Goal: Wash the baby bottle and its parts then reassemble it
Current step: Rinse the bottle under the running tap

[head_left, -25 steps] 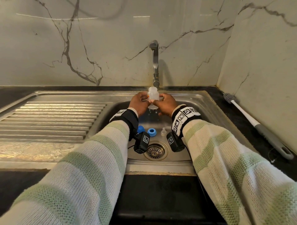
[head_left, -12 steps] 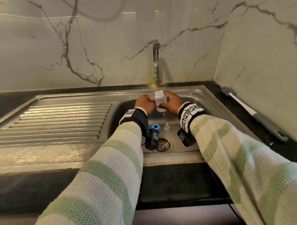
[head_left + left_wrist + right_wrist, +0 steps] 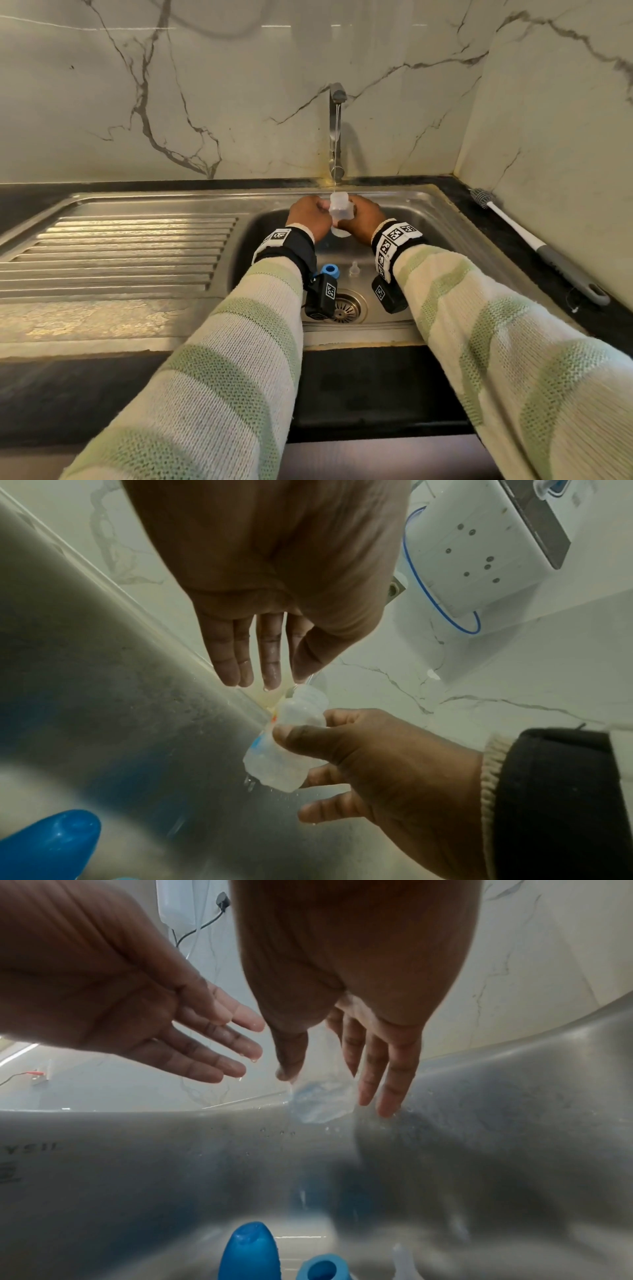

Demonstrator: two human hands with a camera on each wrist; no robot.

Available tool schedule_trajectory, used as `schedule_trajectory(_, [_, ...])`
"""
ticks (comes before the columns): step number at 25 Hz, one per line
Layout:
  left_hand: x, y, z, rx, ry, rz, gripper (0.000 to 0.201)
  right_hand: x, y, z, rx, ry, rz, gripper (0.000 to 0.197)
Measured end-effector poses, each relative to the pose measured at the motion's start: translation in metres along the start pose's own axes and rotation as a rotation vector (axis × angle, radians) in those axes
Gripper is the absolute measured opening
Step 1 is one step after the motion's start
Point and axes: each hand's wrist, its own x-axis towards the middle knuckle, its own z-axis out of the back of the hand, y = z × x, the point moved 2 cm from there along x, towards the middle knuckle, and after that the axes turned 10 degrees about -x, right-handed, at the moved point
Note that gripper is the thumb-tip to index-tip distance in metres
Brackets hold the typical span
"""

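The clear baby bottle stands upright under the running tap, over the sink. My right hand grips its body between thumb and fingers; the right wrist view shows the bottle between them. My left hand is beside the bottle's neck with straight fingers, gripping nothing. On the sink floor lie a blue ring, a clear teat and a blue cap. The head view hides the cap behind my left wrist.
The drain sits in the sink floor near my wrists. A ribbed drainboard lies to the left. A bottle brush lies on the dark counter at the right, along the marble wall.
Half a second ago the bottle was lower and tilted away from the tap. It now stands upright under the stream. Both hands stay at the bottle.
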Motion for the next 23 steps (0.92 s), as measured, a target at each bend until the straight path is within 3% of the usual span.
schedule_trajectory(2, [-0.002,-0.001,0.003,0.02,-0.006,-0.01,0.027,0.0,0.0,-0.001,-0.007,0.044,-0.003,0.027])
schedule_trajectory(5, [-0.005,-0.003,0.007,0.107,-0.01,-0.024,0.026,0.006,-0.004,0.001,0.008,-0.063,-0.019,0.039])
schedule_trajectory(12, [-0.004,0.003,0.004,0.169,-0.008,0.019,0.024,0.023,-0.016,-0.004,-0.031,-0.015,0.002,0.054])
schedule_trajectory(21, [0.0,0.01,-0.001,0.197,0.02,0.046,0.02,0.026,-0.023,-0.004,0.054,-0.067,-0.017,0.05])
schedule_trajectory(23, [-0.001,0.011,0.002,0.19,0.015,0.059,0.021,0.023,-0.022,-0.002,0.041,0.032,0.019,0.052])
